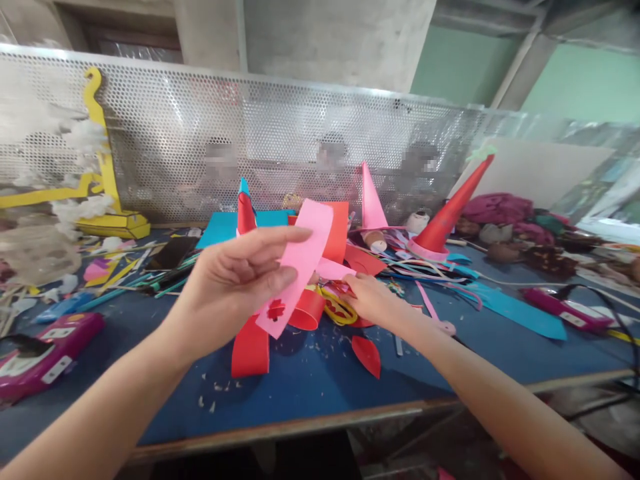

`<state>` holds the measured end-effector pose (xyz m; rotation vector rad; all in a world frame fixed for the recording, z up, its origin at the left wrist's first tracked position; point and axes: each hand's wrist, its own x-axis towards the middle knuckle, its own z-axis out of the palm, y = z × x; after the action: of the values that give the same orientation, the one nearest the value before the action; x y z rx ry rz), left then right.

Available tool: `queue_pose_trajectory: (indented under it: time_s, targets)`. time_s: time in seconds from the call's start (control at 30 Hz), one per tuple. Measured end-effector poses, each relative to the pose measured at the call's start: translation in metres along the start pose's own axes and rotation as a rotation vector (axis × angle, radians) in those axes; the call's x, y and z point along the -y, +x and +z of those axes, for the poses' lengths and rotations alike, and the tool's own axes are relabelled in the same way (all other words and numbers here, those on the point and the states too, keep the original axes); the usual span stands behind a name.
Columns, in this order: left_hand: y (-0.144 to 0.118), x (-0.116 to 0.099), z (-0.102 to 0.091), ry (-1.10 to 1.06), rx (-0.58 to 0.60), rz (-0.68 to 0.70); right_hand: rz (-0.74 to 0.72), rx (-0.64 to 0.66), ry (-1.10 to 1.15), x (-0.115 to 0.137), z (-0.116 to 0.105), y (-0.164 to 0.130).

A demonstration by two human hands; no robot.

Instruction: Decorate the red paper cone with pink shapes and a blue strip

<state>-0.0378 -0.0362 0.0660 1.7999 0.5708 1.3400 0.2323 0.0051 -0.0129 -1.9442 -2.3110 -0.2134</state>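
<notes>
Above the table edge (310, 427), left hand (235, 287) pinches pink strip (300, 267).

No writing, brand or number can be read anywhere. The white labels on the magenta box (37, 357) left of the hands are too blurred to make out.

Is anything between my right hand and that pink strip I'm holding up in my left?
Nothing visible. The left hand pinches the pink strip above the table, and the right hand rests just right of it, by the yellow scissors, near the strip's folded-over end.
</notes>
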Motion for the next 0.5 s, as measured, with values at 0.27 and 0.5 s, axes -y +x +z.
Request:
queue_pose_trajectory:
  time_s: [0.27, 0.5]
  targets:
    - [-0.013, 0.042, 0.005, -0.292, 0.065, -0.360, -0.024, 0.045, -0.028, 0.011, 0.015, 0.007]
    - [-0.009, 0.069, 0.017, -0.614, 0.010, -0.513, 0.059, -0.010, 0.009, 0.011, 0.007, 0.011]
